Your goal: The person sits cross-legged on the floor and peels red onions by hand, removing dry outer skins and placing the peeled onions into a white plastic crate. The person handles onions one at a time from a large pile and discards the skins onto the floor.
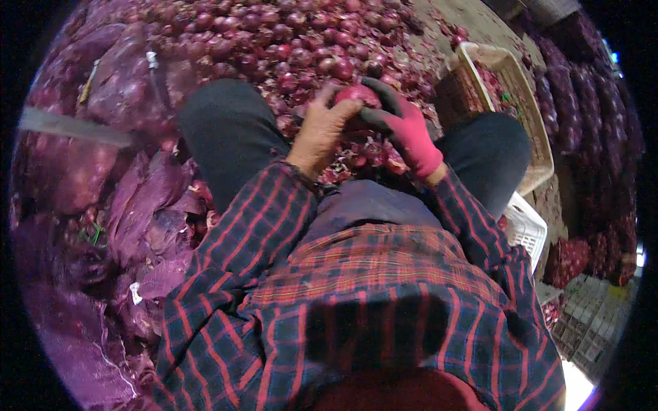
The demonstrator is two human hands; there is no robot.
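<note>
Between my two hands, in front of my body, is a red onion. My left hand is bare and grips the onion from the left, its thumb along the near side. On my right hand is a pink glove with dark grey coated fingers; these fingers curl around the onion's right side. Parts of the onion are hidden behind the fingers. Beneath and beyond the hands spreads a large heap of red onions with loose dry skins. More onions and peelings lie between my knees.
Purple mesh sacks crowd the left side. A beige plastic crate holding onion skins stands by my right knee, with a white plastic basket nearer. Filled mesh sacks are stacked far right; grey crates sit lower right.
</note>
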